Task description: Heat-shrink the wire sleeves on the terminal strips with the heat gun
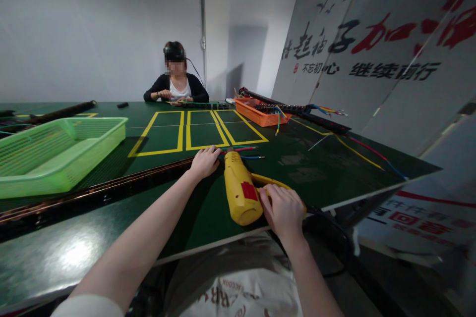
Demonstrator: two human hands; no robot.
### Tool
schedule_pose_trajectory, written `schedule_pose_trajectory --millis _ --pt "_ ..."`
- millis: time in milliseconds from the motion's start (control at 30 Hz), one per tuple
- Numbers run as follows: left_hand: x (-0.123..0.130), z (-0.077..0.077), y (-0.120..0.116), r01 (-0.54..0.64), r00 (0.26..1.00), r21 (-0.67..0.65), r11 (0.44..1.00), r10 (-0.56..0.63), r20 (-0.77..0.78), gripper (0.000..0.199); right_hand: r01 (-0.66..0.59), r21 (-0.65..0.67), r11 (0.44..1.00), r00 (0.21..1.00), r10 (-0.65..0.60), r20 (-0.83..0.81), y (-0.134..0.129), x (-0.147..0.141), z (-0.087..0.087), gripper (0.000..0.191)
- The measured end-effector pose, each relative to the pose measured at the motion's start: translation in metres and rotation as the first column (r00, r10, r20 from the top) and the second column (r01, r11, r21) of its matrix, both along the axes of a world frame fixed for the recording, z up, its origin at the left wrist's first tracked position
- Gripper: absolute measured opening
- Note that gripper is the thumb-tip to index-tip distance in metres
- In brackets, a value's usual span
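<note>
My right hand point(284, 208) is wrapped around the handle of a yellow heat gun point(240, 190) with a red patch on its body. The gun lies tilted over the green table, and its nozzle points away from me at several coloured wires point(251, 157). These red and blue wires come out of the end of a long dark wire harness point(111, 185) that runs off to the left. My left hand point(206, 162) is closed over that end, just left of the nozzle. Its fingertips are partly hidden.
A green plastic basket point(67, 183) stands at the left. An orange basket point(260, 116) is at the back right, with another harness point(286, 108) across it and loose wires point(351, 151) nearby. Yellow tape rectangles point(185, 131) mark the table. Another person point(177, 79) sits opposite.
</note>
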State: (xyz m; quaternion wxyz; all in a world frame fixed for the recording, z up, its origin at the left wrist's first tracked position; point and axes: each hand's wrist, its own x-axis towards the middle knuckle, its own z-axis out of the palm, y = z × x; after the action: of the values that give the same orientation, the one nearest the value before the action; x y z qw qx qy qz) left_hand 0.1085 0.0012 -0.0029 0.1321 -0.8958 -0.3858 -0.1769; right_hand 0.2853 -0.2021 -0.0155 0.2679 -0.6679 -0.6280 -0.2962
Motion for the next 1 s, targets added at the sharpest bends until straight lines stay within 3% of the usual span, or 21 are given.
schedule_pose_trajectory --millis 200,433,600,1000 --pt "0.000 0.002 -0.002 0.018 1.000 0.005 1.000 -0.018 0.008 0.035 -0.005 -0.005 1.000 0.999 0.005 -0.039 -0.001 0.000 0.000 0.033" --pt "-0.002 0.007 0.003 0.049 0.994 0.019 0.999 -0.047 -0.098 0.035 -0.021 -0.088 0.996 0.997 0.015 -0.073 -0.005 0.000 0.010 0.035" --pt "-0.001 0.006 0.007 0.060 0.990 0.041 0.997 -0.054 -0.134 0.036 0.032 -0.081 0.996 0.995 -0.040 -0.092 -0.001 0.004 0.009 0.037" --pt "-0.001 0.009 0.006 0.078 0.990 0.011 0.997 -0.076 -0.123 0.036 0.209 -0.012 0.978 0.976 -0.209 -0.063 0.003 0.054 0.007 0.038"
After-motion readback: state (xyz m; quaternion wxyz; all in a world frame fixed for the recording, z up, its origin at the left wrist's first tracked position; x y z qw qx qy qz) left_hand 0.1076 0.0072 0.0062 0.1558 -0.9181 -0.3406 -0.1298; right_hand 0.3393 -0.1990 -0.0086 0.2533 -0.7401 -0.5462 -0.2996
